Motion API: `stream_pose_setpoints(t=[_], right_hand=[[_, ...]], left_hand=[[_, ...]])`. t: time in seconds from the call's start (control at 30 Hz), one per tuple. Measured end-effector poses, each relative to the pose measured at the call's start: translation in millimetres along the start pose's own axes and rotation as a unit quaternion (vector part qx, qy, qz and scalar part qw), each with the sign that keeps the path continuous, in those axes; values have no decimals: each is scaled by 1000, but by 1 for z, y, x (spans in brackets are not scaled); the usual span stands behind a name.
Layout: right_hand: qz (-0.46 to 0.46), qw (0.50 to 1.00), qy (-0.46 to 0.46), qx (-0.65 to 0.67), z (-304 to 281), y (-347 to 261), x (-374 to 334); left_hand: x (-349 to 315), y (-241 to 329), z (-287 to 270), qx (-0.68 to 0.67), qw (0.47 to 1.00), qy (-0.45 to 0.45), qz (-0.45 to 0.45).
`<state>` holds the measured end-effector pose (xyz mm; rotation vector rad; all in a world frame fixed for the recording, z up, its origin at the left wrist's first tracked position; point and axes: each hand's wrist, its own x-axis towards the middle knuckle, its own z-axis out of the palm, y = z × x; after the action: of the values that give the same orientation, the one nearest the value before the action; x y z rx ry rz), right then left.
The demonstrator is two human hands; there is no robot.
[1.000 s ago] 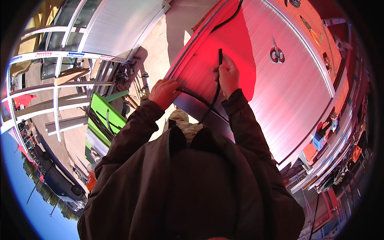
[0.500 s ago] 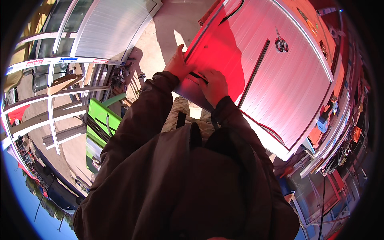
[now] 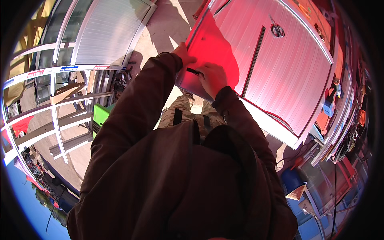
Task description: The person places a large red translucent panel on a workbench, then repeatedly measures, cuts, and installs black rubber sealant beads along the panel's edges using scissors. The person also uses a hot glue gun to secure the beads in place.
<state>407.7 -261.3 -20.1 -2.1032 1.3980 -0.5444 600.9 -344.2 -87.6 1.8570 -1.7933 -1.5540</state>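
We see the wide, ribbed, red-lit metal panel (image 3: 280, 68) lying flat before us, a thin dark strip (image 3: 253, 60) resting along its grooves. At its near corner, our right hand (image 3: 213, 78) pinches a short black strip end (image 3: 193, 71) against the panel, while our left hand (image 3: 185, 53) grips the panel's edge.

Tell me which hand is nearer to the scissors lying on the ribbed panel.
Right. The right hand rests on the ribbed panel, closer to the scissors up and to its right. The left hand grips the panel's left edge, farther away.
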Motion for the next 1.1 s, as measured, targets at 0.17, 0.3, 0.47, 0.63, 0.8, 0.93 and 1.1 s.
stream_pose_setpoints(t=[0.17,0.3,0.47,0.63,0.8,0.93,1.1], right_hand=[[17,996,-71,-45,2,-13,9],[3,994,-23,-104,12,-43,-7],[57,988,-46,-140,35,-52,-18],[32,989,-25,-142,44,-44,-17],[20,994,-12,-103,46,-42,-13],[41,995,-6,-89,8,-47,-24],[201,977,64,-39,-39,14,-76]], left_hand=[[3,2,-5,11,1000,-15,-4],[-9,22,-13,9,1000,-30,-2],[-7,21,-12,15,999,-31,-27],[-14,32,-13,20,998,-43,-49],[-9,27,-8,19,998,-28,-44],[-28,35,-1,130,977,153,67],[-76,56,35,32,933,54,353]])
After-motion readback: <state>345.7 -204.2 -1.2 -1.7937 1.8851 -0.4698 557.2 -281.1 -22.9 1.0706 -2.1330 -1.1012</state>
